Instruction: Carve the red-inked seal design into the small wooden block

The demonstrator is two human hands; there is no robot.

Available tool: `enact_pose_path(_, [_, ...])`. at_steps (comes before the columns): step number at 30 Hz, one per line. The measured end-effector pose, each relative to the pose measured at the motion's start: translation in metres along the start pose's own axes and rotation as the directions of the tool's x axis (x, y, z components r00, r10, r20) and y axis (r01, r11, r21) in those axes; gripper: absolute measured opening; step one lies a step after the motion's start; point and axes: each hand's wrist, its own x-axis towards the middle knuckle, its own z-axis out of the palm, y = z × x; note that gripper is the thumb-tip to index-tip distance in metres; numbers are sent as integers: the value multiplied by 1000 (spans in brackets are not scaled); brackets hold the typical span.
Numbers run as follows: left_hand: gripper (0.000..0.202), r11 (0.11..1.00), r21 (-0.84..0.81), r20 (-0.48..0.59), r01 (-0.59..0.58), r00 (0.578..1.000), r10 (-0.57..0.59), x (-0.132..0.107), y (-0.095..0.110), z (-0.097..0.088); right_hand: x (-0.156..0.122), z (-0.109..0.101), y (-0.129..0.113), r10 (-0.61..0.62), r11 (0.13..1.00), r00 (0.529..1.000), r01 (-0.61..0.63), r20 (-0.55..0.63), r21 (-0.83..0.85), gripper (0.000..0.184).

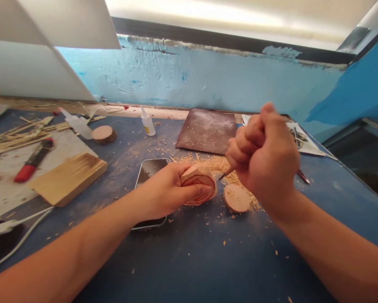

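Observation:
My left hand (168,189) is closed around a round wood slice (210,188) with curved red lines drawn on its face. The thumb presses across that face. To the right, my right hand (261,155) is raised in a fist around a slim tool (222,177). Only its short dark tip pokes out below the fingers, pointing toward the slice but apart from it; the handle is hidden. A second wood slice (237,198), with shavings on top, lies flat on the table between my hands. Behind it spreads a heap of wood shavings (218,162).
A phone (152,168) lies partly under my left forearm. Farther back are a brown sheet (207,130), a glue bottle (148,124) and another wood slice (104,134). On the left sit a wooden block (70,176), a red-and-black cutter (34,160), thin sticks (21,139) and a white cable (27,242).

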Motion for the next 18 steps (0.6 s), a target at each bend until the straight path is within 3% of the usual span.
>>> enact_pose_path(5, [24,1000,3,-11,-1,1000,1,2,-1,-1,2,-2,6,65,995,998,-63,21,-76,57])
enact_pose_path(7, [24,1000,9,-6,3,1000,-3,2,0,0,4,-2,4,30,998,999,-28,22,-60,58])
enact_pose_path(9, [20,1000,13,-6,-5,1000,5,2,1,1,6,0,-1,-18,999,1000,18,6,-32,59])
enact_pose_path(15, [15,999,-27,20,17,1000,-17,0,2,3,8,5,-32,0,1000,999,0,-45,2,58])
enact_pose_path(18, [15,1000,-22,55,1,999,0,-2,3,3,5,3,-30,-46,999,998,47,-49,11,57])
